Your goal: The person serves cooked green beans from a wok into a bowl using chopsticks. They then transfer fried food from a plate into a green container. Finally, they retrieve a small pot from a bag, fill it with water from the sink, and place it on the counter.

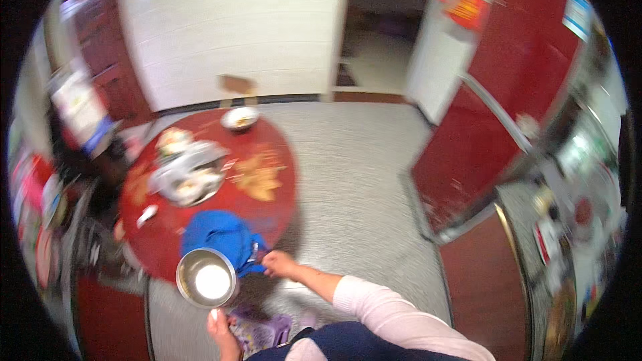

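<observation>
A round stainless steel bowl point(183, 288) is held out over the near edge of the red table. Inside it a bright white patch shows; I cannot tell whether it is contents or glare. My left hand point(221, 330) is at the bowl's near rim, thumb up. My right hand point(279, 264) closes around a short dark handle-like thing point(262, 254), blurred by motion; what it belongs to is unclear. Just beyond, a crumpled blue cloth point(215, 230) covers the near part of the tabletop, its right end close to my right fingers.
On the round red table point(170, 230) are a white bowl point(240, 118), a clear plastic bag point(193, 160) and scattered yellowish pieces point(261, 175). Below my hands is a purple plastic object point(268, 331). Red cabinet doors point(471, 155) and a cluttered counter point(516, 200) stand on the right.
</observation>
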`<action>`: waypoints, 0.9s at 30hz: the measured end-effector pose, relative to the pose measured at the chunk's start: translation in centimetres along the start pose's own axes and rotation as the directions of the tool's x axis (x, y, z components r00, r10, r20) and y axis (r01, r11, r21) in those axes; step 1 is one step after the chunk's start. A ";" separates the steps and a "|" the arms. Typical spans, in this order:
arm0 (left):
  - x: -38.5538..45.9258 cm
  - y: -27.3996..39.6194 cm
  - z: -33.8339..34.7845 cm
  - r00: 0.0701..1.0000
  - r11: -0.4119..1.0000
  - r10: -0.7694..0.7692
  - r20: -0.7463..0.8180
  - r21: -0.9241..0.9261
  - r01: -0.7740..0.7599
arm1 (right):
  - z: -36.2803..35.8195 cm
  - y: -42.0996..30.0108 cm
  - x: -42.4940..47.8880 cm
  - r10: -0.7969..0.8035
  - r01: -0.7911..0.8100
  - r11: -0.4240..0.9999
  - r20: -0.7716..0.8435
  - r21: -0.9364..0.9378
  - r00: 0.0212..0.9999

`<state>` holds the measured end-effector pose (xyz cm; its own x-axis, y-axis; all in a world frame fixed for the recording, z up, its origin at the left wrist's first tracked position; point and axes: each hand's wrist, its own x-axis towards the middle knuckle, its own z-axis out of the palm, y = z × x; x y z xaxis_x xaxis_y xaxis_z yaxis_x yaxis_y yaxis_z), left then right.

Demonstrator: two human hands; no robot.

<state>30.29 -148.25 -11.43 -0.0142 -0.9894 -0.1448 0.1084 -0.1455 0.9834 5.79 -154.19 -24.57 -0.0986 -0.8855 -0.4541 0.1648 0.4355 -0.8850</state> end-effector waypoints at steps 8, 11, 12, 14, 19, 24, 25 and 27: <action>-1.6 -2.0 17.7 0.686 0.993 -0.067 0.725 0.113 -0.023 | -15.7 6.0 -24.0 0.003 0.121 0.954 -0.409 0.276 0.913; -7.4 -1.9 25.2 0.393 0.995 -0.087 0.915 0.095 -0.001 | -17.8 9.2 -36.7 0.036 0.297 0.879 -0.673 0.373 0.738; -9.9 -2.4 27.6 0.305 0.997 -0.069 0.950 0.077 -0.014 | -18.4 10.2 -40.7 0.072 0.348 0.849 -0.740 0.398 0.669; -16.4 -2.2 31.8 0.200 0.994 -0.107 0.974 0.109 0.002 | -18.4 13.4 -47.9 0.126 0.499 0.769 -0.860 0.400 0.495; -33.2 -2.7 39.3 -0.211 0.972 -0.198 0.957 0.220 0.087 | -16.7 23.1 -62.3 0.327 0.737 0.553 -0.915 0.389 0.237; -48.4 -2.6 43.9 -0.512 0.927 -0.228 0.828 0.345 0.146 | -14.8 25.5 -73.9 0.435 0.803 0.525 -0.900 0.282 0.032; -50.9 -2.8 44.6 -0.559 0.927 -0.219 0.800 0.349 0.135 | -14.5 25.4 -75.9 0.444 0.822 0.516 -0.896 0.243 -0.013; -55.3 -3.1 45.9 -0.642 0.929 -0.200 0.740 0.352 0.117 | -13.8 24.8 -79.2 0.463 0.833 0.510 -0.885 0.214 -0.056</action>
<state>-14.90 -93.17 -1.43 -0.7483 0.6629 -0.0226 -0.2512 -0.2517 0.9346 4.09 -71.07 -11.97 -0.7863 0.3947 -0.4754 0.2117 -0.5507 -0.8074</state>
